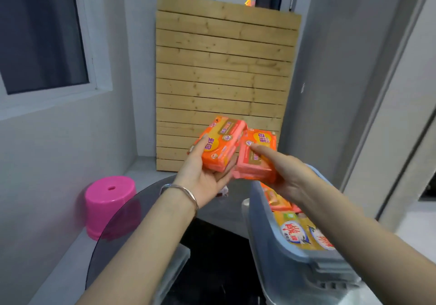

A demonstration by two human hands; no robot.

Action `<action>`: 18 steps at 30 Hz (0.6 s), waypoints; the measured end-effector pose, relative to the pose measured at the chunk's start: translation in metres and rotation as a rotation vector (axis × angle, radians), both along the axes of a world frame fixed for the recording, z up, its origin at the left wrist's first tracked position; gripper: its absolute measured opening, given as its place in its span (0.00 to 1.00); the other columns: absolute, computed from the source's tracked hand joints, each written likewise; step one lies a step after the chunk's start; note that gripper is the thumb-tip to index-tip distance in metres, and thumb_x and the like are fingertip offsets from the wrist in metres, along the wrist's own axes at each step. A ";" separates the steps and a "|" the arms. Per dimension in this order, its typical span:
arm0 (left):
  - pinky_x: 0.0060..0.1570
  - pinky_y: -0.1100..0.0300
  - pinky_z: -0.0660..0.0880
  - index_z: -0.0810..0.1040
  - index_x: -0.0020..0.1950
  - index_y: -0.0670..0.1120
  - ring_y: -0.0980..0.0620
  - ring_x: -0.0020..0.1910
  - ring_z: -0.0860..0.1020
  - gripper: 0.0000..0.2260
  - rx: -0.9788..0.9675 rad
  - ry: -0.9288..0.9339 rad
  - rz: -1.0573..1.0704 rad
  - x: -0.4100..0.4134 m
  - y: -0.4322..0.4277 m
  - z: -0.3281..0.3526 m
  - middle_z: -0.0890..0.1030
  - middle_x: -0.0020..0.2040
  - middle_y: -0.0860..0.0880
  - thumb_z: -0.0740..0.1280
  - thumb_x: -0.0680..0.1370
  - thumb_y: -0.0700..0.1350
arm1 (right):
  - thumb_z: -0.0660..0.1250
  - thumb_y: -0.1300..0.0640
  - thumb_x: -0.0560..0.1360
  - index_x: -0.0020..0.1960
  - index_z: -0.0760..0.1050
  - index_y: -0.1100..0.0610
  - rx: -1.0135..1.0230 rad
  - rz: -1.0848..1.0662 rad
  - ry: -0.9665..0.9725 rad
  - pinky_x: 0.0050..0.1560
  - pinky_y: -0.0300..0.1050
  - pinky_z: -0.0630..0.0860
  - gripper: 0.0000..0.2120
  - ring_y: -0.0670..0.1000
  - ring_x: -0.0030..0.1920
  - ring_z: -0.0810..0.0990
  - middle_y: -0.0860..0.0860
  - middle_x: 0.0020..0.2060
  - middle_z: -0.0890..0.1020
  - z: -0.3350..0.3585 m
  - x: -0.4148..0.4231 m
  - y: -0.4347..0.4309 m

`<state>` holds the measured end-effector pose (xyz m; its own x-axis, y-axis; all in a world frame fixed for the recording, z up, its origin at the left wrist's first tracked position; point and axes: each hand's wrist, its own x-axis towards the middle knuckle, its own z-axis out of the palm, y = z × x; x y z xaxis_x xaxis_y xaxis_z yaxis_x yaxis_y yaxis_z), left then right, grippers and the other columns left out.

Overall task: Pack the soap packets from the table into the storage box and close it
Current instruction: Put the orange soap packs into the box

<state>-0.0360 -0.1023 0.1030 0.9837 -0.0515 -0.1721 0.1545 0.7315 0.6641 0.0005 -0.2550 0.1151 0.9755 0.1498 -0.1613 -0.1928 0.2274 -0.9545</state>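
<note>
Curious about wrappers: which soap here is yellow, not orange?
The yellow soap at the near end of the box, with red-and-white logos. The held packets in the left hand and right hand, and the far packets in the box, are orange.

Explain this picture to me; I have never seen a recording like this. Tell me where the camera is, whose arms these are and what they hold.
There is no machine here. A person wears one wide-angle camera on the head, so you look down along their own bare arms. The left hand grips one orange soap packet. The right hand holds a second orange packet beside it, in mid-air. Under the right arm is an open bluish storage box, with yellow packets and more orange ones already inside. It stands on a dark glass table. A pink stool is at the left, and a wooden slatted panel stands against the back wall.
</note>
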 end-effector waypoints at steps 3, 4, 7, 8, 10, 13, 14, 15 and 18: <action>0.49 0.55 0.77 0.76 0.58 0.45 0.48 0.45 0.81 0.19 0.067 0.046 -0.042 0.000 -0.024 -0.002 0.83 0.49 0.44 0.64 0.75 0.57 | 0.75 0.57 0.68 0.60 0.74 0.60 -0.192 0.013 0.020 0.46 0.51 0.81 0.23 0.55 0.43 0.84 0.58 0.48 0.84 -0.004 0.001 -0.047; 0.49 0.57 0.75 0.77 0.54 0.45 0.49 0.43 0.80 0.17 0.085 0.068 -0.036 -0.001 -0.030 -0.004 0.83 0.46 0.44 0.64 0.75 0.57 | 0.76 0.57 0.67 0.63 0.70 0.57 -0.261 0.021 0.021 0.45 0.53 0.82 0.28 0.57 0.45 0.84 0.58 0.50 0.84 -0.008 0.000 -0.061; 0.42 0.60 0.72 0.76 0.48 0.47 0.51 0.39 0.77 0.12 0.103 0.108 -0.003 -0.001 -0.047 -0.009 0.81 0.43 0.46 0.64 0.75 0.55 | 0.73 0.59 0.70 0.65 0.65 0.51 -0.336 0.073 0.035 0.45 0.53 0.82 0.27 0.58 0.46 0.84 0.58 0.54 0.82 -0.020 -0.003 -0.095; 0.40 0.61 0.71 0.75 0.49 0.47 0.52 0.39 0.77 0.11 0.098 0.112 0.009 0.000 -0.051 -0.011 0.81 0.43 0.46 0.64 0.76 0.54 | 0.72 0.59 0.71 0.65 0.66 0.52 -0.334 0.105 0.056 0.48 0.55 0.81 0.26 0.58 0.47 0.84 0.59 0.54 0.83 -0.025 -0.003 -0.102; 0.40 0.61 0.71 0.75 0.54 0.47 0.51 0.40 0.77 0.12 0.086 0.106 0.023 0.000 -0.059 -0.014 0.81 0.46 0.46 0.65 0.75 0.52 | 0.70 0.57 0.73 0.65 0.68 0.53 -0.363 0.172 0.108 0.56 0.59 0.78 0.22 0.59 0.50 0.84 0.59 0.53 0.84 -0.037 -0.003 -0.110; 0.39 0.61 0.73 0.75 0.50 0.46 0.50 0.40 0.77 0.09 0.113 0.092 0.020 0.000 -0.066 -0.015 0.81 0.45 0.45 0.66 0.75 0.50 | 0.68 0.55 0.75 0.62 0.74 0.57 -0.432 0.289 0.176 0.62 0.59 0.75 0.17 0.59 0.55 0.83 0.58 0.53 0.84 -0.052 -0.005 -0.110; 0.39 0.60 0.73 0.75 0.49 0.46 0.50 0.40 0.77 0.08 0.125 0.090 0.021 0.000 -0.068 -0.015 0.80 0.45 0.45 0.67 0.75 0.49 | 0.68 0.54 0.75 0.61 0.75 0.57 -0.452 0.304 0.185 0.62 0.58 0.75 0.16 0.58 0.56 0.82 0.58 0.54 0.84 -0.054 -0.005 -0.109; 0.40 0.60 0.74 0.74 0.48 0.46 0.50 0.41 0.77 0.07 0.132 0.088 0.025 -0.001 -0.070 -0.015 0.80 0.45 0.45 0.67 0.75 0.48 | 0.68 0.54 0.75 0.60 0.76 0.58 -0.492 0.305 0.181 0.63 0.57 0.75 0.16 0.57 0.56 0.82 0.58 0.54 0.84 -0.054 -0.005 -0.109; 0.42 0.59 0.75 0.74 0.47 0.45 0.49 0.42 0.78 0.07 0.173 0.061 0.029 0.000 -0.074 -0.016 0.80 0.45 0.44 0.69 0.74 0.46 | 0.72 0.50 0.72 0.56 0.81 0.58 -0.745 0.289 0.070 0.62 0.52 0.76 0.17 0.54 0.53 0.83 0.55 0.50 0.86 -0.052 -0.002 -0.114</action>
<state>-0.0362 -0.1767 0.0872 0.9719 0.0127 -0.2350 0.1783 0.6121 0.7705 -0.0016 -0.3693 0.0632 0.8985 0.2240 -0.3776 -0.2114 -0.5331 -0.8192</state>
